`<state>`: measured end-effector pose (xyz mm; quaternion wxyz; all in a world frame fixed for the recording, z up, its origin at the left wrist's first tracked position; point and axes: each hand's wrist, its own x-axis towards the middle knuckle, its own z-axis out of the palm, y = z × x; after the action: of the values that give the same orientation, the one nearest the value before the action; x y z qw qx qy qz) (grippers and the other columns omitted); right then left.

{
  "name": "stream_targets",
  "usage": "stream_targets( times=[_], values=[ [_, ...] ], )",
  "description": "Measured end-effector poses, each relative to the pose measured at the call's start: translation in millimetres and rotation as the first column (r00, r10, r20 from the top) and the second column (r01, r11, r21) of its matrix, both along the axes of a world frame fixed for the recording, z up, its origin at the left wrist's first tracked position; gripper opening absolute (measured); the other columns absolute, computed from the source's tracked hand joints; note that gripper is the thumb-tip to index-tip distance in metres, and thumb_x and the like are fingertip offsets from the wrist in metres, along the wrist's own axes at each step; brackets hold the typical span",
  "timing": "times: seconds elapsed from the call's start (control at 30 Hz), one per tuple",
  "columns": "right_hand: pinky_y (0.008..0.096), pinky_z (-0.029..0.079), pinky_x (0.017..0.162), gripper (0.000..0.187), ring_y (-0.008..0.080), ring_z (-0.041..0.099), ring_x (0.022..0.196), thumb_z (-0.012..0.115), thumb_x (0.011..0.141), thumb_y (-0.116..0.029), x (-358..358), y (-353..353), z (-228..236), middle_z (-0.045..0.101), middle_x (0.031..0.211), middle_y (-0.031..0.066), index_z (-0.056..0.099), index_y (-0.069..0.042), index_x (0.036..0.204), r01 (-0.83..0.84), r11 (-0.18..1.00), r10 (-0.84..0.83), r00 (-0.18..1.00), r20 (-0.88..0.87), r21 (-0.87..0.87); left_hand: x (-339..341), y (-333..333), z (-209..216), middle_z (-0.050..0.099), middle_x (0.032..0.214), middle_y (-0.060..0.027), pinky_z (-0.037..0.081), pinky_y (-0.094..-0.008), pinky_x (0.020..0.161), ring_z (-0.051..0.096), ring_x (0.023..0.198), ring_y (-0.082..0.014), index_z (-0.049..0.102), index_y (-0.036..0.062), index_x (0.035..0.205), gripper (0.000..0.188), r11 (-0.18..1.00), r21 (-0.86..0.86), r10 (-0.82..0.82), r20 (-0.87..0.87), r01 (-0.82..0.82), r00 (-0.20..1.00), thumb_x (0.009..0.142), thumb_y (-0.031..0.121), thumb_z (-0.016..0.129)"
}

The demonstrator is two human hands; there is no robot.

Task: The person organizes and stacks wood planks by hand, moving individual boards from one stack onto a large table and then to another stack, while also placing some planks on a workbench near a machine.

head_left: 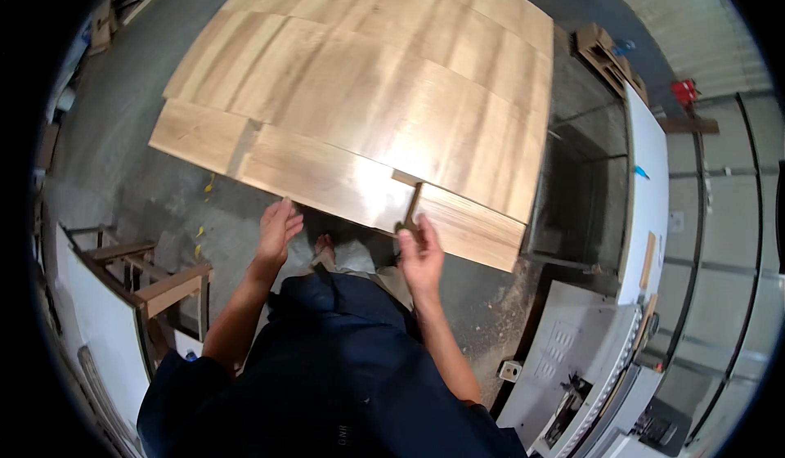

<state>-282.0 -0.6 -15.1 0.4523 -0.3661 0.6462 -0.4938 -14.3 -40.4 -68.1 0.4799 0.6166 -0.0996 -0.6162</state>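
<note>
Several light-brown wooden panels [327, 65] lie side by side in rows on a wide surface in front of me. Along the near edge sit three shorter boards, with a gap between the left board [196, 135] and the middle board [319, 180]. My right hand [419, 258] grips the near left corner of the right board [470, 225], whose dark end face shows beside the middle board. Part of my right grip is hidden. My left hand [280, 225] is beside the near edge of the middle board, fingers apart and holding nothing; whether its fingertips touch the edge I cannot tell.
A white-topped table with a wooden frame [176, 290] stands at the lower left. Right of the panels is a long white panel [646, 188], and a white machine [564, 356] occupies the lower right. Yellow scraps [208, 186] and sawdust [507, 315] lie on the grey floor.
</note>
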Motion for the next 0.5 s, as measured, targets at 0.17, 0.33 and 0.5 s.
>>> stream_targets(
  times=[0.17,0.33,0.5],
  values=[
    [0.0372,0.041,0.096,0.056,0.032,0.05,0.115,0.062,0.088,-0.028,-187.5,30.9,-4.8,0.043,0.133,0.0254,0.044,0.009,0.127,0.444,0.887,-0.44,0.729,-0.524,-0.126,-59.9,23.5,4.7,0.06,0.104,-0.0121,0.053,-0.0248,0.074,0.061,0.088,-0.0144,0.051,-0.0035,0.118,0.033,0.792,-0.078,-0.61,-0.114,0.605,0.784,0.091,0.016,0.057],
    [0.0338,0.039,0.098,0.058,0.0275,0.05,0.116,0.065,0.086,-0.026,-253.5,24.1,-23.3,0.047,0.13,0.0215,0.044,0.009,0.127,0.402,0.874,-0.405,0.913,-0.046,0.272,-139.8,25.2,40.0,0.06,0.099,-0.0062,0.046,-0.0234,0.075,0.055,0.087,-0.0098,0.026,-0.0015,0.141,0.068,0.707,-0.109,-0.707,-0.07,0.699,0.704,0.089,0.021,0.062],
    [0.0282,0.045,0.091,0.039,0.0185,0.058,0.103,0.061,0.089,-0.013,-260.8,20.8,-52.3,0.06,0.114,0.0131,0.05,0.006,0.122,0.163,0.948,-0.263,0.888,0.377,0.275,-185.6,21.5,29.4,0.058,0.095,-0.004,0.046,-0.0224,0.074,0.054,0.086,-0.0086,0.022,0.0019,0.144,0.07,0.756,-0.067,-0.654,-0.051,0.651,0.754,0.089,0.019,0.061]
  ],
)
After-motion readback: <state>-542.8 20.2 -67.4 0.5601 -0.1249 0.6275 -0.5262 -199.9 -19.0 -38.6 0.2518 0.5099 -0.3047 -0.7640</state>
